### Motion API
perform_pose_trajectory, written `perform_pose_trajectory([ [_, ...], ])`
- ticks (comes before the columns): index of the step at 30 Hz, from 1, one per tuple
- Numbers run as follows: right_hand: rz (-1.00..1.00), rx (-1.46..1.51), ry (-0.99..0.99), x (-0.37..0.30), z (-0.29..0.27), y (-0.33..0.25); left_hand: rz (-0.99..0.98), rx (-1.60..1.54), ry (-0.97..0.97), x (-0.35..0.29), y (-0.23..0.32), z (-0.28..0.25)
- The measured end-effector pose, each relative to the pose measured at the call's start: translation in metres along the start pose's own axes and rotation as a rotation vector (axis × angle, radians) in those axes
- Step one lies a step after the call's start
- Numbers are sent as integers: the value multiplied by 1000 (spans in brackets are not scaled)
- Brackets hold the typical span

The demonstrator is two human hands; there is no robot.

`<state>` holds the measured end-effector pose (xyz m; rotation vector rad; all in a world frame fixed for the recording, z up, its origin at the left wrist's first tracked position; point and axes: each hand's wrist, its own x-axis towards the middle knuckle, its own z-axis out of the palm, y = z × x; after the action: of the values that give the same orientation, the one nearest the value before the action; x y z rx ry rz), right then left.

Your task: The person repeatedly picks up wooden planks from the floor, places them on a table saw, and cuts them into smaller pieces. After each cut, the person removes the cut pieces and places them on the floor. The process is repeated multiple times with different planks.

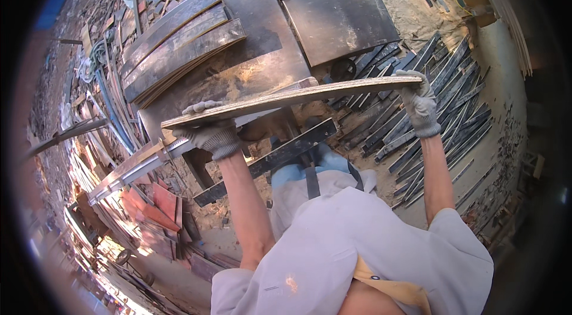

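A long plywood board (298,96) is held up in front of me, its layered edge showing and its right end slightly higher. My left hand (213,136), in a grey knit glove, is closed around the board near its left end. At the opposite end, my right hand (419,105), gloved alike, grips the board's tip. Beyond the board lies a dark, sawdust-strewn metal work table (286,56), and the board hides part of its near edge. Several plywood strips (185,47) are stacked on the table's left part.
Many dark-faced wood strips (432,118) lie in a heap on the ground at the right. A metal rail (134,169) sticks out from the table's near left. Reddish board offcuts (161,208) pile up below it. One black strip (268,160) crosses in front of my legs.
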<state>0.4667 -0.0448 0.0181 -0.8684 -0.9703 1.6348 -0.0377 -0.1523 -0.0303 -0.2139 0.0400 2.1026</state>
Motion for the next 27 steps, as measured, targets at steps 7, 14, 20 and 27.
perform_pose_trajectory([
  [7,211,-266,313,23,25,-5,146,325,400,-1,-16,14],
  [14,557,-382,488,40,41,11,72,135,265,2,-10,17],
  [20,752,-345,581,70,46,28,195,206,610,23,2,11],
  [27,777,-300,457,92,52,49,298,282,656,28,14,5],
])
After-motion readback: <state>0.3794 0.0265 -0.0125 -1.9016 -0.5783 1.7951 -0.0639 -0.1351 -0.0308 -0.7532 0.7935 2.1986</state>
